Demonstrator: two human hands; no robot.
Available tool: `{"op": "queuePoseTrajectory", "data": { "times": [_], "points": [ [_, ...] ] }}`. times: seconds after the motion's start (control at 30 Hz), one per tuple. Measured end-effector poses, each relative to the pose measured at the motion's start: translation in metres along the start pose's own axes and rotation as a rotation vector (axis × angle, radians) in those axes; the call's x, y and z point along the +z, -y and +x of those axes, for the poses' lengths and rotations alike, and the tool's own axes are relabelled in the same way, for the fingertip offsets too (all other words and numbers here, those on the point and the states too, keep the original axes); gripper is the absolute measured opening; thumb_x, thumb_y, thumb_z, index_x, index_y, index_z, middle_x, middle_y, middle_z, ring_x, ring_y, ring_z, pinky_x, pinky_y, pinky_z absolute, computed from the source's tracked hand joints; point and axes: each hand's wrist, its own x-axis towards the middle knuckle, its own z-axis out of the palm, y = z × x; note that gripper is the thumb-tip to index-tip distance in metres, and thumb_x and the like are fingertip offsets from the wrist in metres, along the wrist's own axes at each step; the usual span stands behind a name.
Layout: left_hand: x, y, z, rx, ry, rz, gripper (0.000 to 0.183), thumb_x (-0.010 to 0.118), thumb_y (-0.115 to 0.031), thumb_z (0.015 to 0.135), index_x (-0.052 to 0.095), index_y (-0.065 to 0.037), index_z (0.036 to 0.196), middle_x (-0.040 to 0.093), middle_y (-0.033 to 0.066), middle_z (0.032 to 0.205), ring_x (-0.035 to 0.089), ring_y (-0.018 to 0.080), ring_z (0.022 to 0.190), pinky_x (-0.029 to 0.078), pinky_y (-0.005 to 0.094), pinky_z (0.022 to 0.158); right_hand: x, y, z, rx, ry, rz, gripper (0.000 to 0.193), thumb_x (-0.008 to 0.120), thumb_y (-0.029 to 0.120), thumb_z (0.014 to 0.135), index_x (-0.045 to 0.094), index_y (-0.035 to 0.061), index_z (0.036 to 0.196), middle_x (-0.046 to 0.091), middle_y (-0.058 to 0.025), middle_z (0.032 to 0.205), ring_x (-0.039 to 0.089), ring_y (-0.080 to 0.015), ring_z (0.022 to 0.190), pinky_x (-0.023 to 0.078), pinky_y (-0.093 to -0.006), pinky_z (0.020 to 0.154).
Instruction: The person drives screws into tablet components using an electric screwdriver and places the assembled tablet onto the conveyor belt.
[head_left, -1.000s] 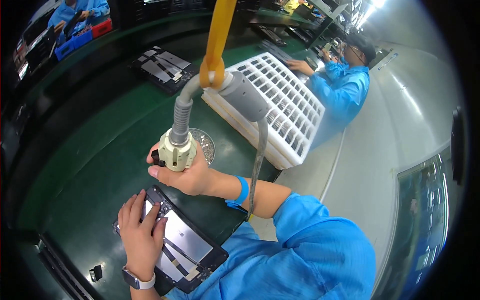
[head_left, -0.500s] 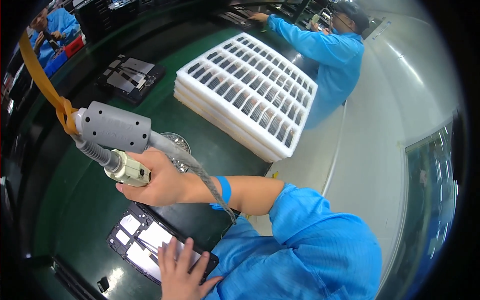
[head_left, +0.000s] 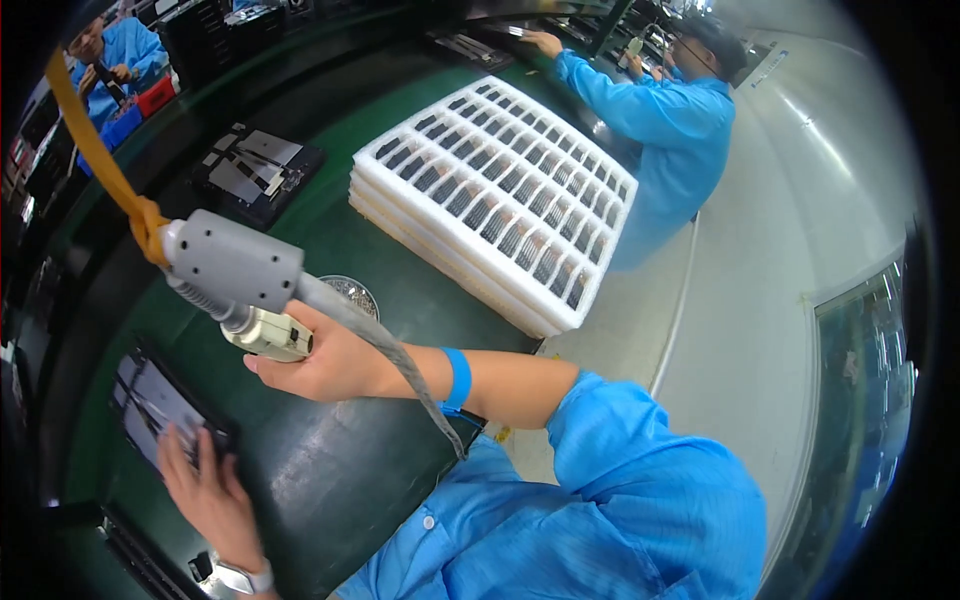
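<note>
My right hand (head_left: 345, 355) is closed around the cream body of an electric screwdriver (head_left: 268, 335), above the green bench mat. Its bit is hidden from view. A grey sleeve with small holes (head_left: 240, 260) sits above the tool, tied to a yellow strap (head_left: 95, 150). My left hand (head_left: 215, 505), wearing a watch, lies with spread fingers on the near part of an opened tablet (head_left: 150, 395) with pale panels and dark strips. The tablet rests on the mat at the left, apart from the screwdriver. Hand and tablet are blurred.
A metal bowl of small screws (head_left: 352, 292) stands behind my right hand. Stacked white foam trays (head_left: 440, 245) hold several dark parts. Another opened tablet (head_left: 255, 170) lies farther back. A co-worker in blue (head_left: 660, 130) reaches across the bench; another person (head_left: 130, 60) is at the far left.
My left hand and the tablet have moved left and away from me across the mat. The right hand, still gripping the screwdriver, has shifted only slightly.
</note>
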Motion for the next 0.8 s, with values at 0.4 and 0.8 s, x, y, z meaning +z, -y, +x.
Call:
{"op": "queuePoseTrajectory", "data": {
  "times": [0.4,0.8],
  "points": [
    [0.054,0.150,0.113,-0.347,0.218,0.441,0.048,0.065,-0.013,0.088,0.058,-0.007,0.135,0.049,0.0176,0.143,0.046,0.0390,0.130,0.045,0.0433,0.102,-0.024,-0.003,0.009,-0.161,-0.001,-0.016,0.027,0.073,0.004,0.074,0.065,0.0037,0.100,0.067,-0.0116,0.074,0.067,-0.0256,0.064,0.051,-0.0303,0.059],
    [0.143,-0.027,0.238,0.034,0.121,-0.542,0.091,0.078,-0.041,0.083,0.031,-0.011,0.155,0.032,0.0363,0.151,0.029,0.0488,0.142,0.027,0.0497,0.116,-0.031,-0.010,0.008,-0.184,-0.005,-0.002,0.036,0.078,0.006,0.073,0.064,0.0023,0.106,0.069,-0.0125,0.082,0.069,-0.0290,0.070,0.051,-0.0314,0.060]
  ]
}}
